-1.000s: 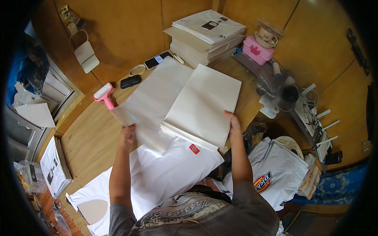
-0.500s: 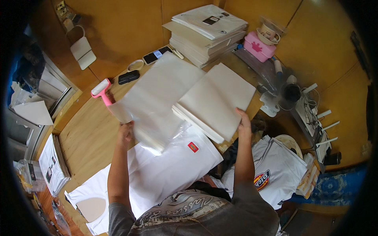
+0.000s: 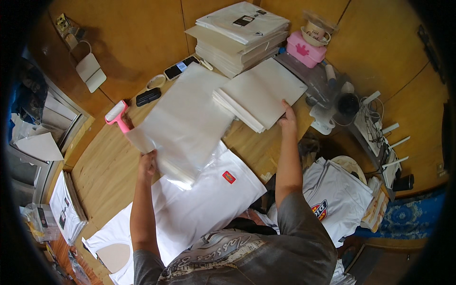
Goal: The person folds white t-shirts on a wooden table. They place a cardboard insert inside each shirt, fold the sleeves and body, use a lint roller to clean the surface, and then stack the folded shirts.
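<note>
My left hand (image 3: pixel 147 161) is closed on the near-left corner of a stack of clear plastic bags (image 3: pixel 190 109), which is curled up there. My right hand (image 3: pixel 287 116) grips the near-right edge of a stack of off-white cardboard sheets (image 3: pixel 266 90), its thumb on top and the other fingers partly hidden. The sheets lie tilted beside the bags, just in front of the tall pile. Under the bags' near end, a white T-shirt (image 3: pixel 204 199) with a small red patch is spread on the wooden table (image 3: pixel 102 161), a pale board showing at its neck opening.
A tall pile of cardboard (image 3: pixel 237 54) with folded shirts on top stands at the back. Around the edges are a pink lint roller (image 3: pixel 119 114), a black case (image 3: pixel 148 97), a tape roll (image 3: pixel 156 81), a phone (image 3: pixel 181 68), a pink box (image 3: pixel 305 50) and, at right, more white shirts (image 3: pixel 332 194).
My right hand has moved the cardboard stack away from me, toward the tall pile, uncovering some tabletop and shirt edge. My left hand keeps its hold on the bags, nearly in place.
</note>
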### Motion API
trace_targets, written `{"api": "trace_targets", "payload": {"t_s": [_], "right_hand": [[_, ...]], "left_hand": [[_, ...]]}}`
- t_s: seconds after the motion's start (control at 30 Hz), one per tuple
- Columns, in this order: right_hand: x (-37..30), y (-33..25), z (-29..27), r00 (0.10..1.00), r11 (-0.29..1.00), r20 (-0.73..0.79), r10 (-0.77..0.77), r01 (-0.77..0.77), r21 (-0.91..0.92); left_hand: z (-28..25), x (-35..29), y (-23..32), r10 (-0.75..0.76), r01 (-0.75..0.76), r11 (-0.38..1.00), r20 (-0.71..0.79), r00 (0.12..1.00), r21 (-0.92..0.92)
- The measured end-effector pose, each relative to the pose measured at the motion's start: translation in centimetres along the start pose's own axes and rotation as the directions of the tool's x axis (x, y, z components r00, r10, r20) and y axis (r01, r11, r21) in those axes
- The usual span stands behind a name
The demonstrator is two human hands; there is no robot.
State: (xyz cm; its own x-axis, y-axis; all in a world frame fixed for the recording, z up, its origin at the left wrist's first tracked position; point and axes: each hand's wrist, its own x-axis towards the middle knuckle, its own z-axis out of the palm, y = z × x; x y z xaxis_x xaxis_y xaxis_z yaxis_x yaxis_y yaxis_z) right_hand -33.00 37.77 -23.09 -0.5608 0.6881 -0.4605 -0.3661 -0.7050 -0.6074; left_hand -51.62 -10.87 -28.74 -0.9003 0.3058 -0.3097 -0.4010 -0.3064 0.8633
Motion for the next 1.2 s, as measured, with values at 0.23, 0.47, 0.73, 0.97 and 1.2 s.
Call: {"api": "trace_targets", "payload": {"t_s": [0.23,0.47,0.73,0.97,1.2], "right_hand": [[-5.2,3.6,1.0,0.978,0.957,0.068,0.196,-0.175,-0.229],[-3.3,2.6,-0.3,0.950,0.692,-0.025,-0.310,0.208,-0.691],[-7.1,10.7,18.2,0.397,-0.679,0.886,-0.240,0.584,-0.445],[5.2,20.9,28.4,0.330,-0.468,0.924,0.195,0.859,-0.208],[3.5,27.7,33.3,0.320,-0.408,0.788,0.526,0.908,-0.097]], "left_hand": [[0.6,-1.5,1.4,-0.036,0.043,0.995,-0.081,0.996,0.087],[4.8,-2.9,2.6,0.069,-0.068,0.993,-0.015,0.997,0.092],[4.9,-3.7,2.9,0.008,0.018,0.991,-0.189,0.982,0.136],[5.3,-4.9,4.9,0.026,0.010,0.987,-0.223,0.974,0.159],[3.8,-5.3,3.7,-0.024,0.041,0.998,-0.325,0.945,0.044]]}}
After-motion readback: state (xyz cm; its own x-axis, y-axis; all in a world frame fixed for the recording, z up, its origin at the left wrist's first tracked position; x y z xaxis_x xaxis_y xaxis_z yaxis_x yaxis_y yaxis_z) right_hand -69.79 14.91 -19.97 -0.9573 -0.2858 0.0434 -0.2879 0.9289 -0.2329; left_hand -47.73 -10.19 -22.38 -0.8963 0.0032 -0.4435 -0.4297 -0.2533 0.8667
